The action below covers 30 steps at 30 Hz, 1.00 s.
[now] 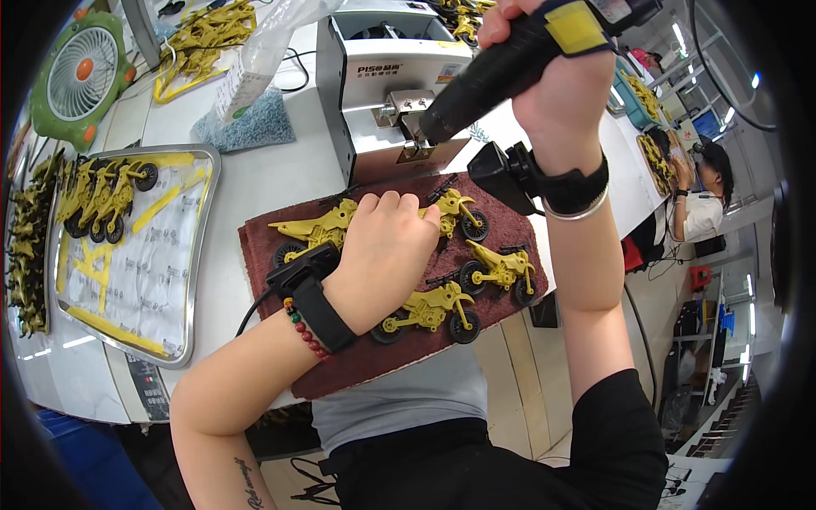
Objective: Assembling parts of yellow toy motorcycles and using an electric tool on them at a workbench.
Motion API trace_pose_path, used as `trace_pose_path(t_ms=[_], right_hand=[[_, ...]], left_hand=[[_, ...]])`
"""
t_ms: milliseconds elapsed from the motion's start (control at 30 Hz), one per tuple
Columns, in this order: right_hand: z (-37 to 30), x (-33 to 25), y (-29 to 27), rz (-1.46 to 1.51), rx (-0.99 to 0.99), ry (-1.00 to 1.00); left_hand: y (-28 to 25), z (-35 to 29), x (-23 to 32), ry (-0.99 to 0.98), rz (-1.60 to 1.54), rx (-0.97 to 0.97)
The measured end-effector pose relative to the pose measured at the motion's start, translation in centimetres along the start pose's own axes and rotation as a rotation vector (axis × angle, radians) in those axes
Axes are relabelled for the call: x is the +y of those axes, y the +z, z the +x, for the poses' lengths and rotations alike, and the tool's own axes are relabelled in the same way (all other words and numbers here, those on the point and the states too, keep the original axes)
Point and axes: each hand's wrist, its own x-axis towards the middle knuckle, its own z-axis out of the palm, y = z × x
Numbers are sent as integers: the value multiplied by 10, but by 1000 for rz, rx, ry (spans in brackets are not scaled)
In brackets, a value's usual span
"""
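My right hand [561, 93] grips a black electric screwdriver [493, 85] with a yellow patch, held slanting. Its tip is at the metal outlet [412, 127] of a white and black screw feeder [361, 123]. My left hand [387, 246] is closed over a yellow toy motorcycle [450, 204] on a dark red cloth [510, 327]; its fingertips are partly hidden. Beside that hand lie another toy motorcycle [310, 228], partly covered, and two more, one to the right [501, 268] and one nearer me [433, 308]. All have black wheels.
To the left, a metal-rimmed tray [191, 280] holds several yellow motorcycles. Behind it stand a green fan [81, 72] and a clear bag of small bluish pieces [251, 123]. More yellow parts [204, 38] lie farther back. A co-worker [705, 195] sits at the right.
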Motion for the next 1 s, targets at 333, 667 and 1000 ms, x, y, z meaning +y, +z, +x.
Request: trace_pose_path(t_ms=[333, 667, 1000], right_hand=[[-34, -14, -35, -210, -105, 126], [-44, 11, -49, -59, -71, 81], [-46, 6, -39, -177, -91, 64]], left_hand=[[0, 1, 1, -5, 5, 0], [-3, 3, 3, 0, 35, -27], [-1, 3, 1, -2, 25, -29]])
